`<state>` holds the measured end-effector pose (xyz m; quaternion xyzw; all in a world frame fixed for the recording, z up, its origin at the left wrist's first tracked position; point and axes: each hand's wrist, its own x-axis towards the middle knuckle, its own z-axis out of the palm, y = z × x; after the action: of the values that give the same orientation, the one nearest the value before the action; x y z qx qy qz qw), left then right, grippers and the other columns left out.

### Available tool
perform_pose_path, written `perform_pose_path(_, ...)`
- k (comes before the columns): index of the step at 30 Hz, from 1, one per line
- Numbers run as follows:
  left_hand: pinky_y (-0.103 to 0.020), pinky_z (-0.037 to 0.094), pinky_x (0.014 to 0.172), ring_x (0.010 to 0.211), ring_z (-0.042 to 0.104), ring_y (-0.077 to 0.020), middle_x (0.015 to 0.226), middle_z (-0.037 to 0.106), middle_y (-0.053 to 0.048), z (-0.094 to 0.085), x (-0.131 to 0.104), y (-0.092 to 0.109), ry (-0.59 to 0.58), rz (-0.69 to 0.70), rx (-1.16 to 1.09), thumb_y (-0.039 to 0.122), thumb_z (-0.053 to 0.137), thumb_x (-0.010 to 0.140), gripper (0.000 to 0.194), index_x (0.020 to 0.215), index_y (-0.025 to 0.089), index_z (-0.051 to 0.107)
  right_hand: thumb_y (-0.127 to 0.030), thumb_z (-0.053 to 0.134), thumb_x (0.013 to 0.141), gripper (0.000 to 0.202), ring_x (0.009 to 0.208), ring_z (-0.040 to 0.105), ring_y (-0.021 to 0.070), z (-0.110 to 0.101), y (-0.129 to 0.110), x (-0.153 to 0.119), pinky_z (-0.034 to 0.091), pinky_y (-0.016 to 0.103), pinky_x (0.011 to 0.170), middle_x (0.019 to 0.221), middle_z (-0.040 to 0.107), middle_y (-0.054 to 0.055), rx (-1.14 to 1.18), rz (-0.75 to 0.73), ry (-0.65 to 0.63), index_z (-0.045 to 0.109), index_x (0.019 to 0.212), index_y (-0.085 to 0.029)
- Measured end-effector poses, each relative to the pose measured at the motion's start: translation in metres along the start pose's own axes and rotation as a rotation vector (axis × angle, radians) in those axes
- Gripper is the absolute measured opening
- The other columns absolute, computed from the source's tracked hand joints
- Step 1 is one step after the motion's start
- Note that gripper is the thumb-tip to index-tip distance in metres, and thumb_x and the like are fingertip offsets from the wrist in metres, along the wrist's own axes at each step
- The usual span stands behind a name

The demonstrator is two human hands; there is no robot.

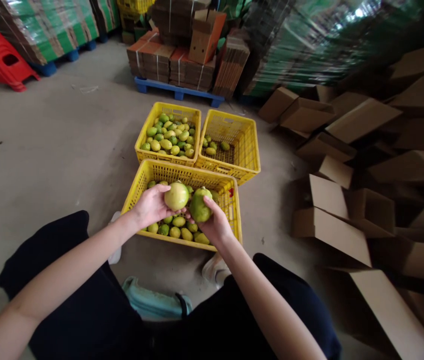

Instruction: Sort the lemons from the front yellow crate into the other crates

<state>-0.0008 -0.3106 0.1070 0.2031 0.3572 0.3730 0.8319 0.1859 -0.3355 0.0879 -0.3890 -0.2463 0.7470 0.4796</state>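
Observation:
My left hand [152, 206] is closed around a pale yellow-green lemon [176, 195]. Beside it, my right hand [216, 223] grips a darker green lemon [200, 206] with a bumpy end. Both fruits are held up side by side over the near yellow crate [183, 172], where several green and yellow lemons [175, 232] lie at the bottom. Behind it on the left, a second yellow crate [141, 137] is well filled with mixed lemons [166, 135]. A third yellow crate [250, 142], back right, has a few greenish lemons [212, 146] in its left part.
Open cardboard boxes [341, 232] are heaped on the right. Flattened cartons [151, 57] rest on a blue pallet [177, 91] behind the crates. A red stool [3, 60] stands far left near wrapped green stacks [56, 30]. A teal object [155, 299] lies between my legs.

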Motion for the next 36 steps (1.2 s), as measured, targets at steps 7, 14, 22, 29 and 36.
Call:
perform_pose_path(7, -0.024, 0.052, 0.054, 0.061, 0.066, -0.0149, 0.075, 0.072, -0.006, -0.006, 0.004, -0.001, 0.088, 0.004, 0.015, 0.054, 0.067, 0.083, 0.039, 0.092, 0.016, 0.063, -0.058, 0.077, 0.070, 0.040, 0.055, 0.066, 0.0181, -0.006, -0.002, 0.002, 0.037, 0.024, 0.032, 0.070, 0.069, -0.001, 0.050, 0.043, 0.046, 0.061, 0.086, -0.024)
perform_pose_path(14, -0.028, 0.059, 0.060, 0.068, 0.073, -0.0184, 0.083, 0.075, -0.008, -0.010, 0.006, -0.002, 0.117, -0.024, -0.013, 0.050, 0.058, 0.095, 0.039, 0.112, 0.016, 0.067, -0.066, 0.072, 0.075, 0.043, 0.086, 0.075, 0.0287, -0.015, 0.011, 0.006, 0.063, 0.042, 0.071, 0.077, 0.077, 0.005, -0.023, 0.076, 0.119, 0.069, 0.087, -0.025)
perform_pose_path(22, -0.027, 0.057, 0.054, 0.060, 0.070, -0.0173, 0.076, 0.072, -0.007, -0.004, -0.001, 0.000, 0.109, -0.065, 0.038, 0.045, 0.064, 0.087, 0.031, 0.088, 0.014, 0.067, -0.063, 0.070, 0.076, 0.043, 0.059, 0.068, 0.0205, -0.019, 0.003, 0.002, 0.051, 0.030, 0.045, 0.072, 0.073, 0.004, 0.040, 0.124, 0.004, 0.070, 0.089, -0.021)
perform_pose_path(29, -0.028, 0.051, 0.049, 0.051, 0.065, -0.0177, 0.067, 0.070, -0.008, -0.002, -0.006, 0.000, -0.115, 0.189, 0.384, 0.062, 0.057, 0.082, 0.052, 0.071, 0.013, 0.071, -0.065, 0.061, 0.080, 0.044, 0.073, 0.071, 0.0264, -0.004, 0.003, -0.008, 0.056, 0.036, 0.057, 0.073, 0.072, 0.006, -0.146, -0.134, -0.030, 0.069, 0.078, -0.023)
perform_pose_path(36, -0.029, 0.050, 0.059, 0.058, 0.064, -0.0176, 0.069, 0.071, -0.006, -0.003, -0.012, 0.000, -0.167, 0.339, 0.620, 0.047, 0.058, 0.084, 0.038, 0.070, 0.016, 0.075, -0.062, 0.060, 0.086, 0.044, 0.084, 0.071, 0.0293, -0.007, 0.008, -0.018, 0.056, 0.041, 0.077, 0.080, 0.076, 0.006, -0.445, -0.367, -0.042, 0.078, 0.075, -0.024)
